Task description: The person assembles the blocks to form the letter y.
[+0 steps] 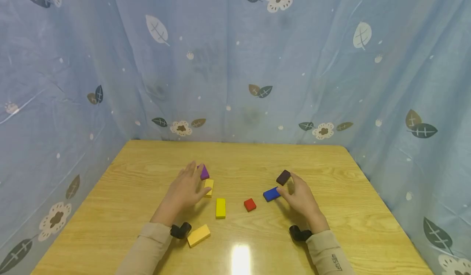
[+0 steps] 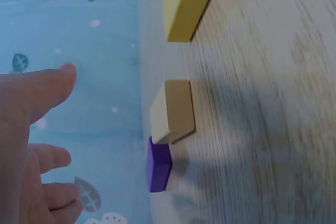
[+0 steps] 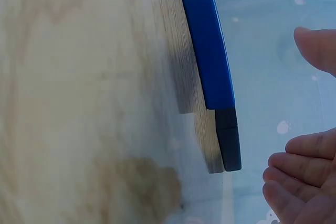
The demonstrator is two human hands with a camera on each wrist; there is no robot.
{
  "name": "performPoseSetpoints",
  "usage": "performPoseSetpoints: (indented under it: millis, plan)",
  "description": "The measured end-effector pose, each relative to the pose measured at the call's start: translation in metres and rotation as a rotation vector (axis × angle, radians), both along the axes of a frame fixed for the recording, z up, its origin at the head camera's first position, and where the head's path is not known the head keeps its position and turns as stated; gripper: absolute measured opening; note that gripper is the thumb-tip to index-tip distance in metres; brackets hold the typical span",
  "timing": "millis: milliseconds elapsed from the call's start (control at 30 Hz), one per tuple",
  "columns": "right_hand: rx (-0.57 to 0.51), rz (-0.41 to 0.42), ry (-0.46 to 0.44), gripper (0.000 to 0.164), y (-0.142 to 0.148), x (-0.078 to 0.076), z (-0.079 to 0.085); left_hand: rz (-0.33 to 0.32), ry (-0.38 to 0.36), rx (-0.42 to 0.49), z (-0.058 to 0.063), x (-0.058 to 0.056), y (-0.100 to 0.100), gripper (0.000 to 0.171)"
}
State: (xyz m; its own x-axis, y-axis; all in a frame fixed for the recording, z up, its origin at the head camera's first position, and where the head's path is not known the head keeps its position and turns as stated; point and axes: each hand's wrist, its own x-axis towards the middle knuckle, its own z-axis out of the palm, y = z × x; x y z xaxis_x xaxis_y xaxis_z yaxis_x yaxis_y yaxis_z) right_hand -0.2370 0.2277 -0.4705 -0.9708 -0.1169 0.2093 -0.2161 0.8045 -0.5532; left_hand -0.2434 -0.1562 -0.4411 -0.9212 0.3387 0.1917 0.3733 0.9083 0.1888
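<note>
My left hand (image 1: pixel 186 188) hovers with loosely spread fingers beside a purple triangular block (image 1: pixel 204 173) and a pale yellow block (image 1: pixel 209 188), partly covering both in the head view. The left wrist view shows a gap between that hand and the pale block (image 2: pixel 179 107). On the other side, my right hand (image 1: pixel 303 197) stays apart from a blue rectangular block (image 1: pixel 270 194) and a black block (image 1: pixel 283 177), its thumb overlapping the blue one's end in the head view. In the right wrist view, its fingers (image 3: pixel 302 166) hold nothing, and the blue block (image 3: pixel 210 51) lies before them.
Between the hands lie a bright yellow block (image 1: pixel 220 209) and a small red block (image 1: pixel 250 204). An orange-yellow block (image 1: pixel 198 236) sits near the left wrist's black strap device (image 1: pixel 180 230). A blue patterned curtain (image 1: pixel 228 62) surrounds the wooden table (image 1: pixel 312 156).
</note>
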Motion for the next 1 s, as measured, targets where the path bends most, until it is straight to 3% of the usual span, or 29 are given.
performPoseSetpoints:
  millis: [233, 533, 1000]
  plan:
    - [-0.003, -0.019, -0.031, 0.083, -0.002, 0.001, 0.001, -0.046, -0.005, -0.012, 0.002, 0.001, 0.006, 0.082]
    - [-0.011, -0.023, -0.079, 0.082, -0.006, 0.005, 0.001, -0.084, -0.069, -0.019, 0.003, 0.006, 0.024, 0.082]
    - [-0.047, -0.019, -0.156, 0.079, -0.011, 0.005, 0.000, -0.251, -0.028, -0.087, 0.006, 0.008, 0.059, 0.077]
